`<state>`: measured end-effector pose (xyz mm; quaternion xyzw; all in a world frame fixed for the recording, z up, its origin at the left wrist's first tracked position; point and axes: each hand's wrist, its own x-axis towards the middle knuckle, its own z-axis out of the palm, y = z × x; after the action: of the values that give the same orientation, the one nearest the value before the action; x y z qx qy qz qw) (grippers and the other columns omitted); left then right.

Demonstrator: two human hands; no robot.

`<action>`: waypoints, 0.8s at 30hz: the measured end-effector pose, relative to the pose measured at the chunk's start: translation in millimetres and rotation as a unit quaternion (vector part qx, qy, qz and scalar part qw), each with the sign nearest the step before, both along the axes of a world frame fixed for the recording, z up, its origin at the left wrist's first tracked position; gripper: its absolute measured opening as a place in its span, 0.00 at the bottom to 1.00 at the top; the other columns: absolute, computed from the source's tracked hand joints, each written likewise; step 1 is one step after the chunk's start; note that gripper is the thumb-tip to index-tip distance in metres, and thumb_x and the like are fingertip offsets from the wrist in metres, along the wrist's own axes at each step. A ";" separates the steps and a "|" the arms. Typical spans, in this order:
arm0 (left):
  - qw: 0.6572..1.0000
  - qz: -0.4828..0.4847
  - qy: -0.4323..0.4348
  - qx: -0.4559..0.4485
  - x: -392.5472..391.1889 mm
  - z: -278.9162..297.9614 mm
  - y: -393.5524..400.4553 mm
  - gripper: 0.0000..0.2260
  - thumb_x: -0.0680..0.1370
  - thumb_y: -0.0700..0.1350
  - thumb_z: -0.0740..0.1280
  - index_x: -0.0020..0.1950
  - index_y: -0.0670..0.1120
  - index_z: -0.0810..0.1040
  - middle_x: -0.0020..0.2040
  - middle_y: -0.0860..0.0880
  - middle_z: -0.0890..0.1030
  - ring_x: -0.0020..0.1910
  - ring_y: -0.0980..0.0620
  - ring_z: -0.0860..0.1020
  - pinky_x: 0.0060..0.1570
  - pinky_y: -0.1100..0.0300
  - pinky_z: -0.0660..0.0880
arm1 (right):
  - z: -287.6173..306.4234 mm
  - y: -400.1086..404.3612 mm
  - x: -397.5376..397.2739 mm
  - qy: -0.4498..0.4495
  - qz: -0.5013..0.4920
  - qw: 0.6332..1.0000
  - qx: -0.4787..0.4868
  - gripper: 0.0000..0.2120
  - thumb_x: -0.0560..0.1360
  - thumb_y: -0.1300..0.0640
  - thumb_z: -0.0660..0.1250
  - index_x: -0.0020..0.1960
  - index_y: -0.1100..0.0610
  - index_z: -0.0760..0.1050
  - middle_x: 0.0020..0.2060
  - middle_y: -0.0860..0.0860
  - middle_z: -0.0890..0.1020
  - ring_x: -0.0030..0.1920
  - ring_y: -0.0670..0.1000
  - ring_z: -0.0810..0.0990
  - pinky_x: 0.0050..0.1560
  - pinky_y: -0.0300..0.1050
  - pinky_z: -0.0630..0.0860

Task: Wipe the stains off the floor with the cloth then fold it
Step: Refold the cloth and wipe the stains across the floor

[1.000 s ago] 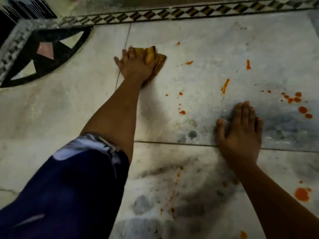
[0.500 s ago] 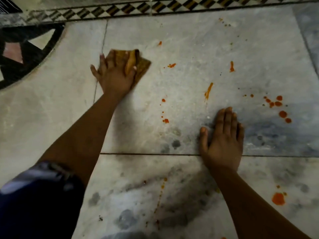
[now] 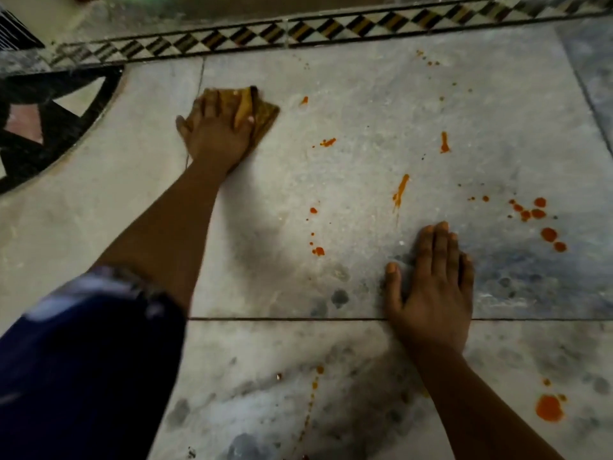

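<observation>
A yellow-brown cloth [image 3: 265,114] lies flat on the grey marble floor [image 3: 365,134] at the upper left. My left hand [image 3: 217,132] presses down on it with the fingers spread forward, and a yellow fold of the cloth is pinched up between thumb and index finger. My right hand [image 3: 431,293] rests palm-down on the floor at the lower right, fingers straight, holding nothing. Orange-red stains dot the floor: a streak [image 3: 399,190] between the hands, a cluster of drops [image 3: 537,214] at the right, and a larger blot [image 3: 549,408] at the lower right.
A checkered border strip [image 3: 331,28] runs along the far edge of the floor. A black curved inlay pattern [image 3: 49,121] fills the upper left. Dark grey smudges [image 3: 338,297] mark the tiles near a joint line. My dark blue sleeve [image 3: 83,360] covers the lower left.
The view has shifted a little. My left hand stays pressed on the cloth at about the same spot, and my right hand has stayed planted on the floor.
</observation>
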<state>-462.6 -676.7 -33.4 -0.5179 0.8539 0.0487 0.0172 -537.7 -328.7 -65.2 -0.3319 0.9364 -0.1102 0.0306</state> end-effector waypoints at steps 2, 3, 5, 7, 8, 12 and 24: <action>0.999 0.014 -0.009 0.032 -38.8 4.7 -17.2 0.28 0.79 0.63 0.49 0.77 0.55 0.52 0.78 0.47 0.48 0.76 0.45 0.46 0.71 0.38 0.43 | -0.2 0.1 0.5 0.003 0.001 1.000 -0.004 0.34 0.76 0.42 0.46 0.76 0.61 0.53 0.75 0.58 0.57 0.75 0.56 0.55 0.73 0.48 0.46; 0.999 0.009 -0.013 0.044 -54.4 5.9 -18.8 0.30 0.78 0.65 0.48 0.77 0.55 0.50 0.78 0.46 0.48 0.77 0.45 0.46 0.71 0.37 0.42 | 0.0 0.5 0.9 0.005 0.002 1.000 -0.006 0.34 0.76 0.42 0.46 0.76 0.61 0.53 0.75 0.58 0.57 0.75 0.56 0.55 0.73 0.48 0.46; 0.998 -0.035 -0.011 0.047 -74.4 7.2 -9.0 0.33 0.75 0.69 0.48 0.77 0.55 0.50 0.78 0.47 0.47 0.77 0.45 0.45 0.70 0.37 0.41 | 0.2 0.5 0.5 0.006 0.002 1.000 -0.004 0.34 0.76 0.42 0.47 0.76 0.61 0.54 0.75 0.58 0.57 0.75 0.56 0.55 0.73 0.48 0.46; 0.993 -0.112 -0.002 0.036 -72.0 6.5 9.7 0.34 0.73 0.71 0.48 0.76 0.58 0.50 0.78 0.49 0.48 0.77 0.46 0.46 0.70 0.38 0.41 | 0.6 0.4 0.5 0.006 -0.002 1.000 -0.004 0.34 0.76 0.42 0.47 0.75 0.61 0.55 0.75 0.58 0.59 0.74 0.56 0.57 0.73 0.49 0.47; 0.989 -0.148 0.004 0.027 -62.6 4.4 17.0 0.35 0.72 0.72 0.48 0.76 0.59 0.51 0.78 0.50 0.48 0.77 0.46 0.46 0.70 0.39 0.41 | 1.2 0.5 0.6 0.006 -0.004 1.000 -0.004 0.34 0.76 0.42 0.47 0.75 0.61 0.56 0.74 0.58 0.59 0.74 0.56 0.58 0.72 0.49 0.48; 0.987 -0.159 -0.010 0.005 -32.3 -3.2 10.2 0.31 0.74 0.70 0.52 0.75 0.61 0.53 0.78 0.52 0.48 0.76 0.45 0.44 0.70 0.39 0.40 | 1.4 -0.1 0.3 0.000 -0.009 1.000 -0.004 0.33 0.76 0.42 0.48 0.75 0.61 0.57 0.74 0.58 0.60 0.74 0.56 0.58 0.73 0.50 0.50; 0.981 -0.177 0.008 0.075 -126.6 7.3 -1.6 0.32 0.75 0.69 0.54 0.76 0.60 0.52 0.78 0.51 0.46 0.76 0.43 0.43 0.69 0.37 0.41 | 0.5 0.2 0.1 -0.011 -0.005 1.000 -0.004 0.34 0.75 0.42 0.49 0.74 0.61 0.58 0.74 0.57 0.61 0.74 0.54 0.56 0.73 0.50 0.48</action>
<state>-589.2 -678.3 -26.1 -0.3549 0.9263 0.1128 0.0574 -537.6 -328.5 -64.6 -0.3259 0.9372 -0.1180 0.0388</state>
